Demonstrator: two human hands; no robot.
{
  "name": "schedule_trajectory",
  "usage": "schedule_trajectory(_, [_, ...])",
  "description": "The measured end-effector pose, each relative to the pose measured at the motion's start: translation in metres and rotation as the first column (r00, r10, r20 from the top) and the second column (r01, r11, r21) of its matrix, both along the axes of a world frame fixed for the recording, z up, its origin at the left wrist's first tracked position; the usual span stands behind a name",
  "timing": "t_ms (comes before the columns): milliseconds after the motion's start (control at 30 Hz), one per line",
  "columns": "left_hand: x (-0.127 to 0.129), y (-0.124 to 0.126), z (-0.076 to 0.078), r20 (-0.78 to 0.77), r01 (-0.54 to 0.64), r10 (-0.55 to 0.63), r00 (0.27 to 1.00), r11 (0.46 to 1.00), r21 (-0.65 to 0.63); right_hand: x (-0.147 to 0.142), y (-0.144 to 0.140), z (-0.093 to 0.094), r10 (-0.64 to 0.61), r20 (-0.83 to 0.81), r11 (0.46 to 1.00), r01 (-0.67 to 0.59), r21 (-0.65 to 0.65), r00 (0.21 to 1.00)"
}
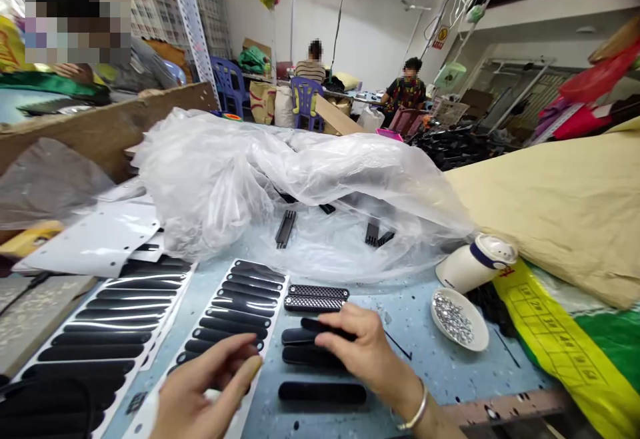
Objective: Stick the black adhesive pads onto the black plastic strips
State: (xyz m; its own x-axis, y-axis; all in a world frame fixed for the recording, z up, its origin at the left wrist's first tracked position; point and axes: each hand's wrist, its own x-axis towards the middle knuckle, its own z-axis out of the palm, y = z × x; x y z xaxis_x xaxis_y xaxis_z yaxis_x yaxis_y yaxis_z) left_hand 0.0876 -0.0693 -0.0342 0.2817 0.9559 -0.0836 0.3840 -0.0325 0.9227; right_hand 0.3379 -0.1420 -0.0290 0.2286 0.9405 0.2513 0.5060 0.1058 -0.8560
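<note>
My right hand [363, 346], with a bangle at the wrist, pinches a black rounded strip [311, 324] between thumb and fingers. It is above two similar black strips [300, 356], partly hidden by the hand. Another black strip [323, 393] lies nearer me, and a pair of black textured handle pieces [317, 298] with round metal ends lies just beyond. My left hand [210, 382] hovers over a white sheet of black adhesive strips [245, 304], fingers loosely curled and thumb apart from the index finger, with nothing visible between them.
Another strip sheet [100, 338] lies at left. Clear plastic [320, 166] covers the back of the blue table [400, 386], black slotted parts [286, 228] there. At right are a dish of small metal pieces [481, 336] and a white flask [460, 268]. People sit farther back.
</note>
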Motion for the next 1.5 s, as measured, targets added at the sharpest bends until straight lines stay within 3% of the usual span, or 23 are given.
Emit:
schedule_trajectory(100, [0.054,0.011,0.016,0.220,0.277,-0.225,0.949,0.928,-0.248,-0.014,0.000,-0.001,0.096,0.128,0.994,-0.101,0.030,0.987])
schedule_trajectory(167, [0.071,0.019,0.016,0.357,0.361,-0.240,0.903,0.873,-0.327,-0.014,0.000,-0.004,0.069,0.189,0.992,-0.087,0.088,0.980])
schedule_trajectory(367, [0.072,0.033,0.004,0.466,0.332,-0.077,0.881,0.803,-0.495,0.006,-0.003,-0.016,-0.095,0.325,0.954,-0.007,0.299,0.941])
schedule_trajectory(467, [0.073,0.035,0.002,0.496,0.352,-0.049,0.867,0.765,-0.540,0.007,-0.004,-0.013,-0.095,0.416,0.947,-0.047,0.318,0.904])
schedule_trajectory(600, [0.076,0.038,0.000,0.499,0.346,-0.036,0.866,0.764,-0.544,0.005,0.000,-0.006,-0.059,0.338,0.956,-0.045,0.291,0.939])
schedule_trajectory(733, [0.077,0.042,0.001,0.325,0.231,-0.084,0.942,0.865,-0.445,0.013,0.007,-0.005,-0.034,0.128,0.983,0.010,0.182,0.991])
schedule_trajectory(800, [0.076,0.045,0.000,0.216,0.158,-0.092,0.972,0.937,-0.312,0.021,0.006,-0.009,-0.062,0.050,0.989,0.055,0.134,0.997])
schedule_trajectory(867, [0.074,0.047,-0.003,0.116,0.141,-0.131,0.985,0.986,-0.086,0.031,0.001,-0.014,-0.119,0.022,0.989,0.117,0.087,0.993])
schedule_trajectory(933, [0.072,0.050,-0.007,-0.009,0.183,-0.184,0.983,0.971,0.153,0.041,-0.006,-0.022,-0.150,0.019,0.988,0.149,0.042,0.989])
schedule_trajectory(1000, [0.069,0.053,-0.013,-0.100,0.242,-0.223,0.970,0.936,0.257,0.050,-0.012,-0.030,-0.159,0.029,0.987,0.158,0.020,0.987])
schedule_trajectory(1233, [0.068,0.051,-0.025,-0.191,0.366,-0.326,0.926,0.901,0.234,0.059,-0.012,-0.053,-0.174,0.106,0.985,0.173,0.020,0.979])
schedule_trajectory(1500, [0.068,0.052,-0.028,-0.157,0.375,-0.347,0.925,0.900,0.223,0.047,0.003,-0.042,-0.131,0.102,0.991,0.127,0.039,0.986])
